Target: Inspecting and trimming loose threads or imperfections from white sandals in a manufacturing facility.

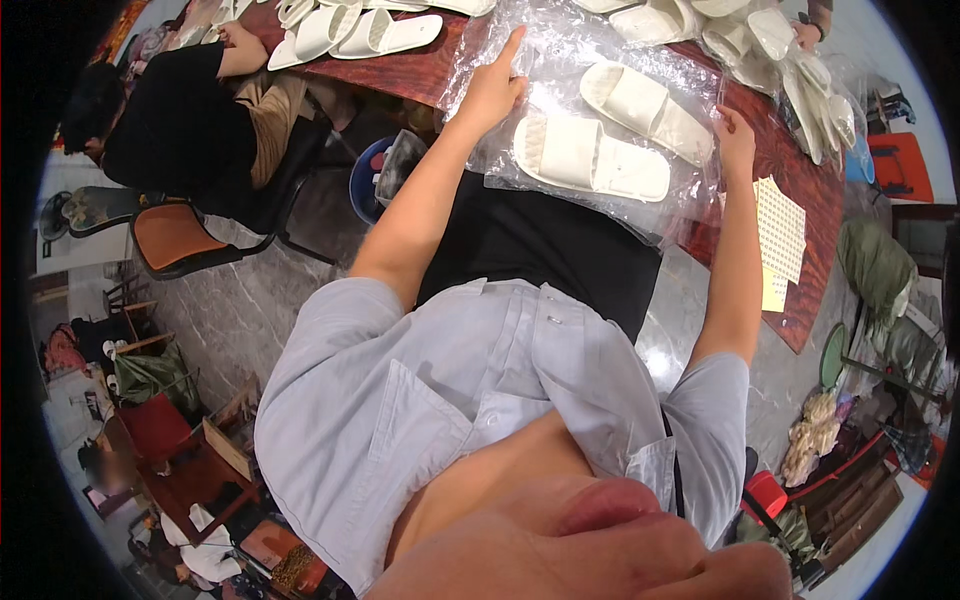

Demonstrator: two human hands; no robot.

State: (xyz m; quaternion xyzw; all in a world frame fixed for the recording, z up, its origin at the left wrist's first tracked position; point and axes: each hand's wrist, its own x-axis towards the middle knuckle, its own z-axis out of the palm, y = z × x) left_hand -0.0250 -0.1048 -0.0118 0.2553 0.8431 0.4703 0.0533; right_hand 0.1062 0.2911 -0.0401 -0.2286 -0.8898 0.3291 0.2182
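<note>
Two white slippers lie side by side on clear plastic bags in front of me, the nearer slipper and the farther slipper. Whether they are inside the top bag or on it, I cannot tell. My left hand rests on the left part of the clear plastic bags, index finger stretched forward and thumb apart. At the right edge, beside the farther slipper's toe, the fingers of my right hand are closed on the plastic bag.
More white slippers lie along the red-brown table at far left; a pile of slippers sits at far right. Sticker sheets lie near the right edge. A person in black sits at left, near a blue bin.
</note>
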